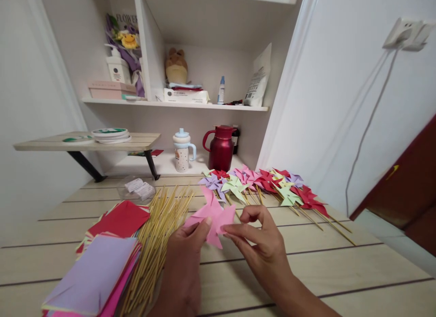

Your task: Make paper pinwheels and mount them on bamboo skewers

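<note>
Pink paper pinwheel (213,217) at frame centre, pinched between left hand (185,253) thumb and right hand (260,244) fingertips. Risk: folded points spring loose if pinch slackens; elbow could scatter bamboo sticks (156,235) at lower left.

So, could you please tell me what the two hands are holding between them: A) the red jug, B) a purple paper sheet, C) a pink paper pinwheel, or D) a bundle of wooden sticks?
C: the left hand and right hand pinch the pink paper pinwheel above the table.
</note>
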The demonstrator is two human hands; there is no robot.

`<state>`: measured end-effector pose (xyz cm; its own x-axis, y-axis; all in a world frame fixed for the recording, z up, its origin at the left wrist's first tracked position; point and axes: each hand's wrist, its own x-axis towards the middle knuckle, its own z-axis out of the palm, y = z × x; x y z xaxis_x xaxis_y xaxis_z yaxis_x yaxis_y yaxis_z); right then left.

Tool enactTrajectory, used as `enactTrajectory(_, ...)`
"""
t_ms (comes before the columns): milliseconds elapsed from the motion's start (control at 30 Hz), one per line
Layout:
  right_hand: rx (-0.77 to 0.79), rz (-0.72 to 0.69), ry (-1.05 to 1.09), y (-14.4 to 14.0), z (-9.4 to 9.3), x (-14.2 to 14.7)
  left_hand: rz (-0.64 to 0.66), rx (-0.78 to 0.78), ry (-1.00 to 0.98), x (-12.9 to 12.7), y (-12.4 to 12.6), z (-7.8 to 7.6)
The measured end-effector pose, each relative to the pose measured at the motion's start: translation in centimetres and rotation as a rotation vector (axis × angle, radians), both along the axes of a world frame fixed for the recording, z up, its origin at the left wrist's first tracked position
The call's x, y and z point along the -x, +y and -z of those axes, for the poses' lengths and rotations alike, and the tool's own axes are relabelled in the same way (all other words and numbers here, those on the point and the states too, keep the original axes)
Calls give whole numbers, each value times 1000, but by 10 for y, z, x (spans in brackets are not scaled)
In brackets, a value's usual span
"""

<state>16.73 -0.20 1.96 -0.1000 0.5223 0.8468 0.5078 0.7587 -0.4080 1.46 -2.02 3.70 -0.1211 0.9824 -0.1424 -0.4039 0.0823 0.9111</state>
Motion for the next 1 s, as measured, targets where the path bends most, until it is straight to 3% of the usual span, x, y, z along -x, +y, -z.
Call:
enactTrajectory(133, -27, 44, -54, 1, -1, -2, -18, 29, 49, -2, 1, 0)
enactTrajectory(267, -21, 61, -68, 2, -3, -2, -7, -45, 41, -4, 3, -1)
enactTrajectory(533, 97, 56, 32, 3, -4, -2, 8, -16, 76, -5, 0, -7)
enactTrajectory(1000, 143, 60, 5, 2, -7, -2, -55, -85, 209, -2, 1, 2)
